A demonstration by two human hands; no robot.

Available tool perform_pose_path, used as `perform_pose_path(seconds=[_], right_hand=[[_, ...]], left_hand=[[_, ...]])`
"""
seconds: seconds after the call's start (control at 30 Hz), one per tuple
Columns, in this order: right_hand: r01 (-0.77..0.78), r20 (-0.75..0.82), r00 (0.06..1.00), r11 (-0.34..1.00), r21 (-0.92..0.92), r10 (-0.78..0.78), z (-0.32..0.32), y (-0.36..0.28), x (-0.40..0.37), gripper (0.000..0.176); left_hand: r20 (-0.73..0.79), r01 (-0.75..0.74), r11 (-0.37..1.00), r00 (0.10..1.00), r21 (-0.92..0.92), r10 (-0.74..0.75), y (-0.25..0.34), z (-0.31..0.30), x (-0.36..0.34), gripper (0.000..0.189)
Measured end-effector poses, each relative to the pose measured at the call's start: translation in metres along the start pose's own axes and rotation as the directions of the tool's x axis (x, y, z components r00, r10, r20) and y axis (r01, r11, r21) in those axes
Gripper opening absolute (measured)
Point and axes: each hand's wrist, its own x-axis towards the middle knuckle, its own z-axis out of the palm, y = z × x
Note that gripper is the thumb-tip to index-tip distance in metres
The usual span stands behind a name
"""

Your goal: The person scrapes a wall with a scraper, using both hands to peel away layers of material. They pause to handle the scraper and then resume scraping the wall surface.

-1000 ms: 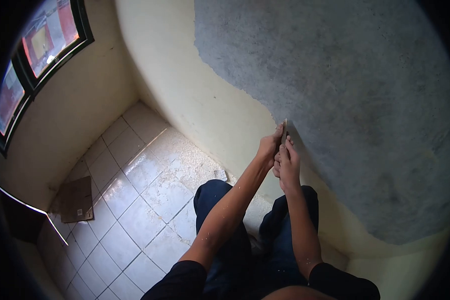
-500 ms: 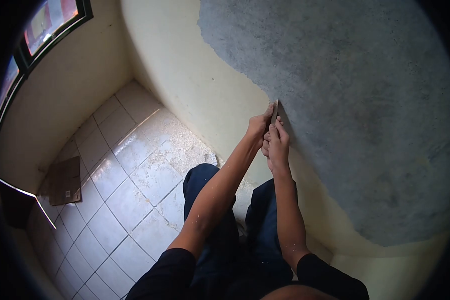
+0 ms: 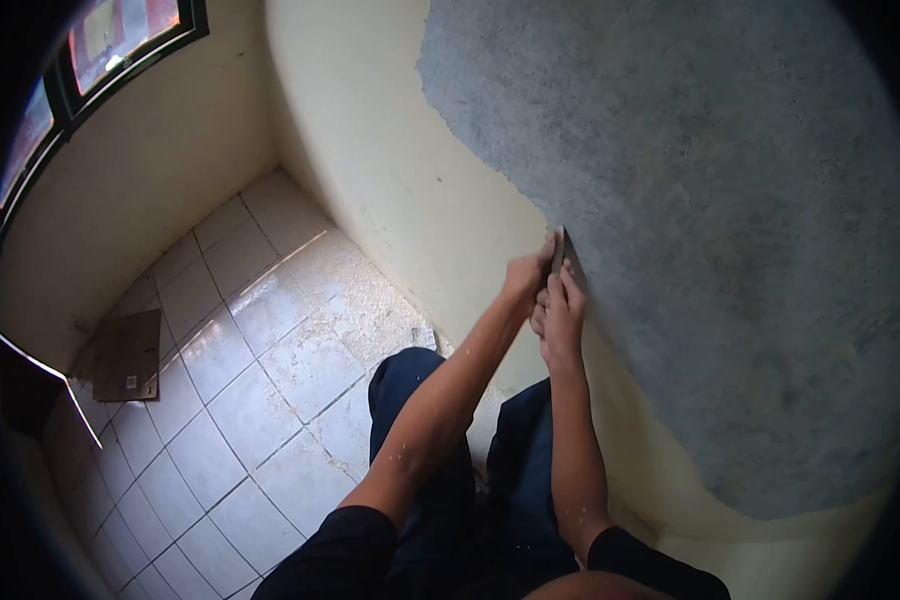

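Note:
My left hand and my right hand are both closed round a thin, flat scraper, seen nearly edge-on. The left sits higher, with its fingers close to the blade; the right grips just below, and the lower part of the tool is hidden in the fingers. The scraper's tip meets the wall where the cream paint ends in a ragged edge against bare grey plaster. Pale flecks dot both forearms.
White floor tiles lie at the left, with pale flakes and dust along the wall's foot. A piece of brown cardboard leans at the far left. A dark-framed window is at top left. My bent knees are close to the wall.
The camera view has shifted slightly, so wall, floor and window sit a little differently. Both hands and the scraper appear slightly lower in the picture, still together at the paint's edge.

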Motion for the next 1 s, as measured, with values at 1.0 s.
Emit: perform_pose_path(seconds=[1.0], right_hand=[[-0.107, -0.010, 0.994, 0.993, 0.048, 0.108, -0.011, 0.007, -0.016, 0.049]], left_hand=[[-0.061, -0.022, 0.946, 0.997, 0.322, 0.044, -0.012, -0.017, 0.000, 0.049]])
